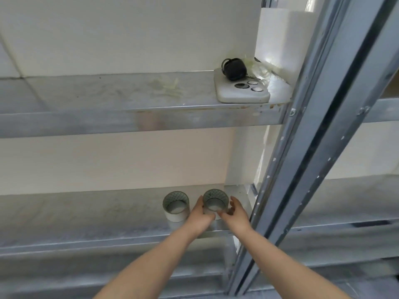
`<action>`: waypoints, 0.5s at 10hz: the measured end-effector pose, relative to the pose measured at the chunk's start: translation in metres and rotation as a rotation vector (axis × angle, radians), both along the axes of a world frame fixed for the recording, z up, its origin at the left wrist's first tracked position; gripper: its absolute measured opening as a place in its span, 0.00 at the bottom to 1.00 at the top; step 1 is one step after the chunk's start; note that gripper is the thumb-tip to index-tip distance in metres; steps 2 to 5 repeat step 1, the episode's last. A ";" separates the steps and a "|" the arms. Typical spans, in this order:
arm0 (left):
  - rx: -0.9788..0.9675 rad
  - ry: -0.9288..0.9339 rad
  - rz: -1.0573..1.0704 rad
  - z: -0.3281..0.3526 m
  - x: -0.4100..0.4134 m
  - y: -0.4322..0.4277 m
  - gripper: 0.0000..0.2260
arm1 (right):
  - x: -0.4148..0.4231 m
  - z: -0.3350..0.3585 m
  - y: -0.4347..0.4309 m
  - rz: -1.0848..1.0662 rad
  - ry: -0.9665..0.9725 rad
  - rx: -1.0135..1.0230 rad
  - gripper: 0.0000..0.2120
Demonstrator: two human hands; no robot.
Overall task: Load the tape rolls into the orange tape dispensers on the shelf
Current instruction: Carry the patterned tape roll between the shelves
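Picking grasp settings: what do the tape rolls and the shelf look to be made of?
Right tape roll, held between left hand and right hand: probably clear glossy film on a pale core, since the inner wall's diamond print shows. Left tape roll, untouched: same look. Lower shelf: likely galvanised steel, dull grey with a soft sheen and faint mottling.

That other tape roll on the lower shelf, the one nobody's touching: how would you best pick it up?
Probably by its outer wall, coming from above and the front. The free tape roll stands on end, hollow core facing up, so thumb and fingers can pinch across it. Its left side is open; the left hand crowds its right.
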State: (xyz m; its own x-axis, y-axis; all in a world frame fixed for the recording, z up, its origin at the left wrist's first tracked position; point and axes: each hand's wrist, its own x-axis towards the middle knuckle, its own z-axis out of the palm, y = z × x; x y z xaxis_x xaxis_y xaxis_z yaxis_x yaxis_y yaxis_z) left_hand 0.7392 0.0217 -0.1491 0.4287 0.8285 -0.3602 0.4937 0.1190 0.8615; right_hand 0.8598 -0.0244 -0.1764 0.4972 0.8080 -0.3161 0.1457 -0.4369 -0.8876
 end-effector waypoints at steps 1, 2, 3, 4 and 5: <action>0.041 0.033 -0.010 0.015 0.002 0.000 0.34 | 0.001 0.012 -0.002 0.021 -0.028 -0.003 0.38; 0.041 0.033 -0.010 0.015 0.002 0.000 0.34 | 0.001 0.012 -0.002 0.021 -0.028 -0.003 0.38; 0.041 0.033 -0.010 0.015 0.002 0.000 0.34 | 0.001 0.012 -0.002 0.021 -0.028 -0.003 0.38; 0.041 0.033 -0.010 0.015 0.002 0.000 0.34 | 0.001 0.012 -0.002 0.021 -0.028 -0.003 0.38; 0.041 0.033 -0.010 0.015 0.002 0.000 0.34 | 0.001 0.012 -0.002 0.021 -0.028 -0.003 0.38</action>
